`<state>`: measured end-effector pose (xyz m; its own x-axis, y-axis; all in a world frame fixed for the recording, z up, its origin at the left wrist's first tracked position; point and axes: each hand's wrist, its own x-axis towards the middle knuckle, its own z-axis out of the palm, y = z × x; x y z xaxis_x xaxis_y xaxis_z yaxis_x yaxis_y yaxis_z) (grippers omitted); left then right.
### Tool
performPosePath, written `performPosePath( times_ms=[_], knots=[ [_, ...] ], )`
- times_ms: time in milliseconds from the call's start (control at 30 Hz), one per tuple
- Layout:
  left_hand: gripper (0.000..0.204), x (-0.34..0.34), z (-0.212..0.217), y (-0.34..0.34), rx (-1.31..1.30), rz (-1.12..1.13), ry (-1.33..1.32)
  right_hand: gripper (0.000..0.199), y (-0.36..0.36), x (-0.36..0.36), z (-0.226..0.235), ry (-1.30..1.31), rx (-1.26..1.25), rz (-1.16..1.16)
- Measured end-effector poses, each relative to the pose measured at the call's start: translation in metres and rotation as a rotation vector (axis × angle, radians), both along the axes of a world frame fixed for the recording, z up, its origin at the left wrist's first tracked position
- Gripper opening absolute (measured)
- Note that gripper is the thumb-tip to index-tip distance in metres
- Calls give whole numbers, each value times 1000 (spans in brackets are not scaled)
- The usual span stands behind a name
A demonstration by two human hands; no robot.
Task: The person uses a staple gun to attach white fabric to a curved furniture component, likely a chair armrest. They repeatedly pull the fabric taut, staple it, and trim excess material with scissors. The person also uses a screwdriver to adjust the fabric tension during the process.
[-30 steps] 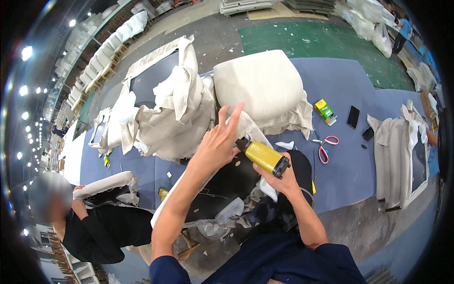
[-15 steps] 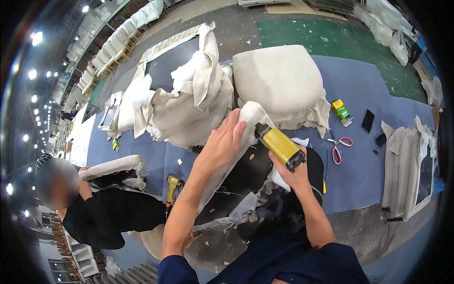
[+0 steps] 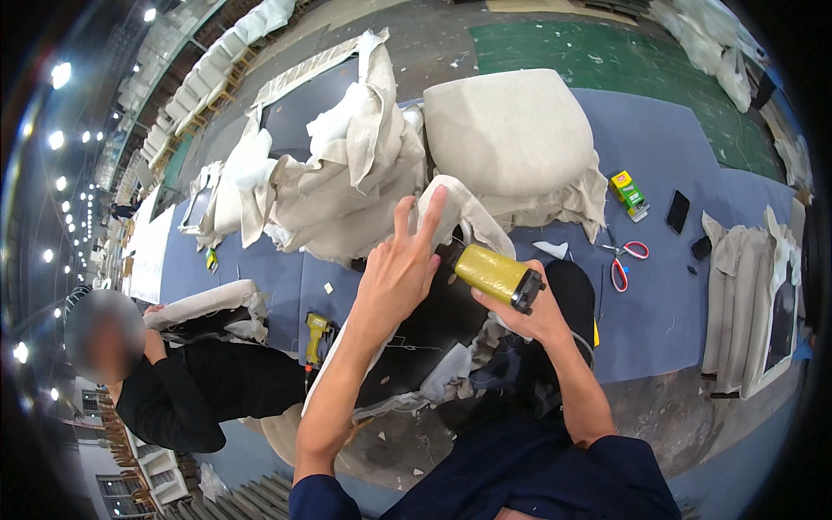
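Head camera view: a yellow pneumatic staple gun (image 3: pixel 491 272) is sitting just right of the frame's centre, the right hand (image 3: pixel 530 315) gripping it firmly. Beneath it, a black-backed, beige-edged upholstery panel (image 3: pixel 433 322) is slanting toward lower left. The left hand (image 3: pixel 397 276) is lying open, spreading two fingers over the beige edge, though whether they are pressing it is hard to tell. Red-handled scissors (image 3: pixel 618 252) are resting at right; a second staple gun (image 3: pixel 318 334) is lying left of centre.
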<state>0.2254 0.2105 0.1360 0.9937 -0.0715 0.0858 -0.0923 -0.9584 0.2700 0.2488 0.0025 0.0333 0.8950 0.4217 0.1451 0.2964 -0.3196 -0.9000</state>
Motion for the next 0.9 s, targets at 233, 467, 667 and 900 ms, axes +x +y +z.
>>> performPosePath(
  times_ms=[233, 467, 667, 900],
  knots=[
    [101, -8, 3, 2, -37, -82, 11, 33, 5, -21, 8, -52, 77, 78],
    [70, -6, -15, 74, -1029, 189, 447, 29, 9, -29, -10, -143, 154, -101],
    [76, -23, -18, 58, -696, 215, 312, 26, 26, -28, -7, -346, 88, -75],
    [61, -39, -9, 15, -58, 235, 44, 34, 25, -19, 13, 196, 241, 8]
  ],
)
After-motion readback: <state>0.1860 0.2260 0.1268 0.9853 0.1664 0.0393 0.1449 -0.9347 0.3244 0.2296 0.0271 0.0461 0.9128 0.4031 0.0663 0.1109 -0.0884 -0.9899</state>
